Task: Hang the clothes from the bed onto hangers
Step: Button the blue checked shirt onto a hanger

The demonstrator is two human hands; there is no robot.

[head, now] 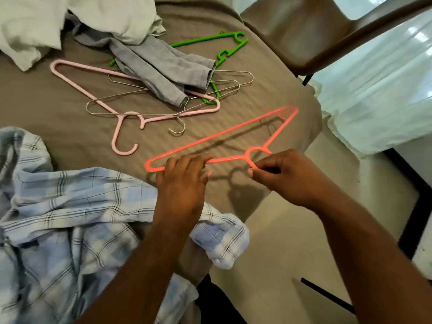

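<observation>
An orange plastic hanger (233,133) hangs just above the brown bed (58,127), held by both hands. My left hand (184,181) grips its lower bar near the left corner. My right hand (287,176) pinches the hook end. A blue and white checked shirt (70,218) lies crumpled at the lower left, partly under my left forearm. Grey trousers (163,71) lie folded further back, on top of other hangers. White clothing (77,17) is piled at the top left.
A pink hanger (88,94), two thin wire hangers (131,111) and green hangers (224,52) lie tangled in the middle of the bed. A brown chair (327,38) stands past the bed's right corner. Tiled floor (292,242) lies to the right.
</observation>
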